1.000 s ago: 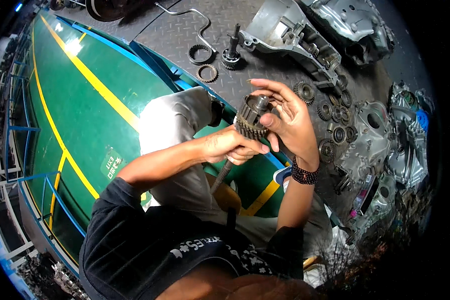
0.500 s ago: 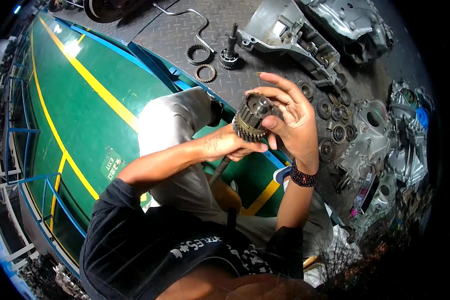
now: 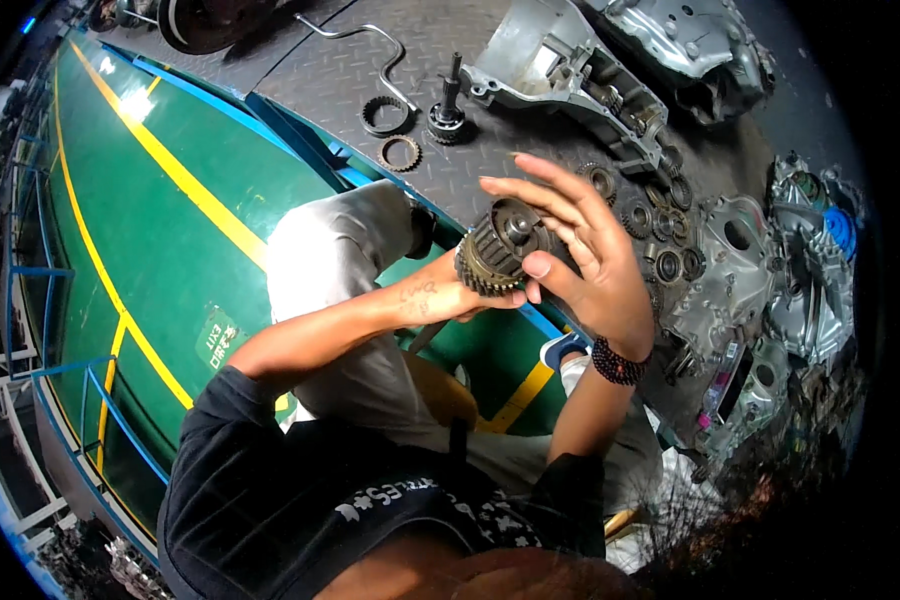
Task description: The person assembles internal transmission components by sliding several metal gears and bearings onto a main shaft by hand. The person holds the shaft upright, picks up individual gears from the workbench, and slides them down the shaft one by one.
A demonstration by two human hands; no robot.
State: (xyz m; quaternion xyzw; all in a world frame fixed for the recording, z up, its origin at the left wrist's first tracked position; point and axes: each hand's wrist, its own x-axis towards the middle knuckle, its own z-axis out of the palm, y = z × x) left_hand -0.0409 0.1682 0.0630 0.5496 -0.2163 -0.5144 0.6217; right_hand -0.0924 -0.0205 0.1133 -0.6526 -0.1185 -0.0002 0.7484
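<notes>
My left hand (image 3: 448,296) is closed round a gear shaft (image 3: 492,258), just below its toothed gears. The shaft is tilted, its geared end up and its thin end pointing down toward my lap. At the upper end my right hand (image 3: 598,262) curves round the side of the gears. Its thumb lies against the end face, and its index and middle fingers stretch out past the top. Dark metal shows between thumb and fingers, though the palm side is partly hidden. Another short gear shaft (image 3: 448,112) stands upright on the metal plate beyond my hands.
Beside the standing shaft lie two toothed rings (image 3: 400,153) and a bent metal rod (image 3: 395,60). An open gearbox housing (image 3: 530,60) is at the far right. Several loose gears (image 3: 638,215) and aluminium covers (image 3: 715,270) spread along the right. Green floor (image 3: 120,250) lies left.
The gear shaft tips a little more toward the view. My right hand has shifted slightly right, its fingers still spread round the upper end. The background has moved slightly left.
</notes>
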